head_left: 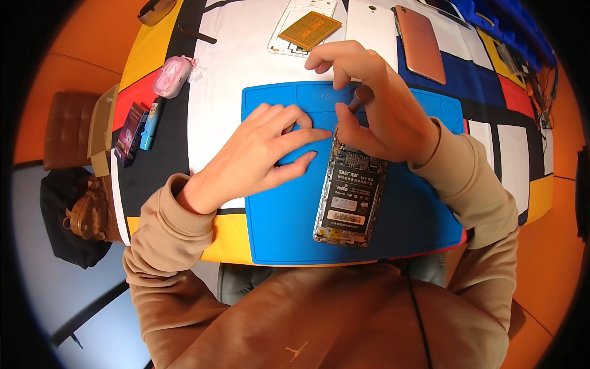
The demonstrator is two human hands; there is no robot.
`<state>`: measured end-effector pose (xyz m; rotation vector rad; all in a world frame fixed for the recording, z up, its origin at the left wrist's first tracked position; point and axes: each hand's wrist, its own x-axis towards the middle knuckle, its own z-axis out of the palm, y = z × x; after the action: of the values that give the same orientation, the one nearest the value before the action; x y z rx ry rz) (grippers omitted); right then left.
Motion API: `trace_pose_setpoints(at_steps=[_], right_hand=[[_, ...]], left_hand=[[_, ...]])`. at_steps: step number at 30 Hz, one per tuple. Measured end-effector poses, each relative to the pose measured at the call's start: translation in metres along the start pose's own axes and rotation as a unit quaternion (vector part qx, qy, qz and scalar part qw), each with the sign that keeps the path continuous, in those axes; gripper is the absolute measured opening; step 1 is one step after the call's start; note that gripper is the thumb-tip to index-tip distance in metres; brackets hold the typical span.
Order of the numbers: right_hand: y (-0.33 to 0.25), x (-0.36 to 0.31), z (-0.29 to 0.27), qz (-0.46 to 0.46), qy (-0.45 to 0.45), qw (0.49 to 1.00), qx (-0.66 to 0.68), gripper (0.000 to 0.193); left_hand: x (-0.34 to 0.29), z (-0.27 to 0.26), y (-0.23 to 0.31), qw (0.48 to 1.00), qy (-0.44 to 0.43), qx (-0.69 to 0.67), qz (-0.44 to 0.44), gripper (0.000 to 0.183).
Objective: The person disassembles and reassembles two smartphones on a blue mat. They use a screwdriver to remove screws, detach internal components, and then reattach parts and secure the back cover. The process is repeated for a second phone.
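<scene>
Brown clothing (295, 320) fills the head view's lower edge. Left hand (261, 144) lies half open, apparently empty, index finger reaching the upper left edge of an opened phone (350, 197) on the blue mat (424, 209). Right hand (390, 120), wrist bent, pinches a dark handle (362, 95), hiding the phone's upper end. Beyond lies a copper-coloured phone (421, 43).

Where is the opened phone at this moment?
In the head view, the opened phone lies right of picture centre on the blue mat, its upper end partly covered by the right hand and the left hand to its left.
</scene>
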<state>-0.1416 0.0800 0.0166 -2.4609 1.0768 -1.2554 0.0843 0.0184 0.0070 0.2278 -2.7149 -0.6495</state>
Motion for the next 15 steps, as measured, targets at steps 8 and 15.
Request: trace_pose_setpoints(at_steps=[8,15], right_hand=[[0.003,0.0,0.0,-0.019,0.001,1.0,-0.023,0.033],[-0.005,0.006,-0.014,0.017,-0.049,0.998,-0.033,0.034]], left_hand=[[-0.003,0.002,-0.004,1.0,0.009,0.008,0.021,0.025],[-0.004,0.003,-0.005,1.0,0.015,0.011,0.024,0.025]])
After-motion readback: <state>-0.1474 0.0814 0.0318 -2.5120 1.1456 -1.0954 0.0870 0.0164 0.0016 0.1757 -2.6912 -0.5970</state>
